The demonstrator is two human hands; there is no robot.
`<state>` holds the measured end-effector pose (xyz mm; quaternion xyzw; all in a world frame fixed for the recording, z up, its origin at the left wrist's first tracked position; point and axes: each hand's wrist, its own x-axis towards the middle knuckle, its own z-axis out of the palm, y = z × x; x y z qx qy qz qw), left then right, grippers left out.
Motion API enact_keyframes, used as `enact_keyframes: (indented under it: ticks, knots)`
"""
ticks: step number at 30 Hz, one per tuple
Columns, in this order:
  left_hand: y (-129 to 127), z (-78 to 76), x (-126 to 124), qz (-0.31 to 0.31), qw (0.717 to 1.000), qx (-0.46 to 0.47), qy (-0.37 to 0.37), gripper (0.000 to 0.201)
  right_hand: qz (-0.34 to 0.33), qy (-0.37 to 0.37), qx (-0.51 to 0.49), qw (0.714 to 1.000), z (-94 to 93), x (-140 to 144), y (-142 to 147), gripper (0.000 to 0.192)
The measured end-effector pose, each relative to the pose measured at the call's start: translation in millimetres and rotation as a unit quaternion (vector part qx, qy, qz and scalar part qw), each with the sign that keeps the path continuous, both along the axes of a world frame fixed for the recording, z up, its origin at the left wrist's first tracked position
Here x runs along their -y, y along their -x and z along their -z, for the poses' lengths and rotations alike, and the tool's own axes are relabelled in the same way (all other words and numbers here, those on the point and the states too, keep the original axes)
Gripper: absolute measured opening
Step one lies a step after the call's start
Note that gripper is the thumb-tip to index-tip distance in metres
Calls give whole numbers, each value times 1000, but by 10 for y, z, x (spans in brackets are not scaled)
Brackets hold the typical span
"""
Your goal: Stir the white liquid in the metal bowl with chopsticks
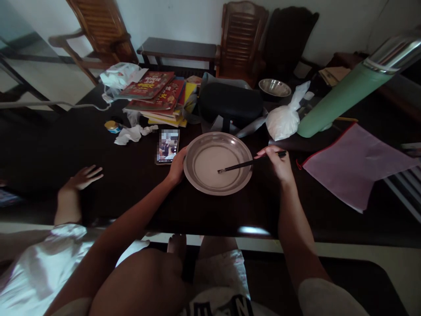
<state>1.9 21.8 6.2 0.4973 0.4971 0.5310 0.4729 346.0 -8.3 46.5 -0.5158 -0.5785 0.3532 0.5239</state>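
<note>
Nearest the camera are the person's bent knees and forearms, reaching over the edge of the dark wooden bench (131, 188). At the near left a second person in a white sleeve rests an open hand (83, 176) flat on the bench, apart from the work.

The left hand (176, 166) is closed lightly on the left rim of the round shallow metal plate (243, 151), steadying it. The right hand (278, 161) has its grip closed on a pair of dark chopsticks (250, 163), whose tips reach into the middle of the plate. The plate sits near the bench's front edge and holds a thin pale layer, seemingly a watery batter or liquid; I cannot tell which. The step in hand looks like stirring or spreading that layer, and the next move would call for keeping the plate level and held while the tips sweep.

Just left of the plate lies a lit smartphone (168, 146). Farther back are crumpled white tissues (131, 134), a small yellow-lidded jar (112, 126), a stack of red and yellow books (158, 96), a knotted clear plastic bag of white powder (284, 118), and an apparently empty steel bowl (274, 87). A lilac cloth (348, 169) lies to the right.
</note>
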Motion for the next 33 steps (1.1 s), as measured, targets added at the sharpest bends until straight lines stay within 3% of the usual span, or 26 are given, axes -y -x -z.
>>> enact_keyframes:
  ticks: [3, 8, 13, 18, 23, 28, 33]
  knots:
    - [-3, 31, -14, 1, 1000, 23, 4, 32, -35, -12, 41, 998, 2, -6, 8, 47]
    - [6, 61, -27, 12, 999, 33, 23, 35, 35, -16, -5, 999, 21, -14, -19, 45]
    - [11, 45, -27, 1, 1000, 13, 11, 35, -34, -11, 32, 999, 15, -9, 10, 47]
    - [7, 24, -12, 4, 1000, 6, 19, 36, 30, -17, -13, 999, 23, -17, -7, 44]
    - [7, 36, -18, 10, 999, 37, 26, 35, -39, -14, 18, 999, 9, -13, 21, 45]
    - [14, 43, -17, 14, 1000, 8, 9, 37, 31, -19, -14, 999, 10, -18, 3, 47]
    - [13, 63, -26, 5, 1000, 12, 12, 37, -18, -22, 19, 999, -8, -13, 9, 47]
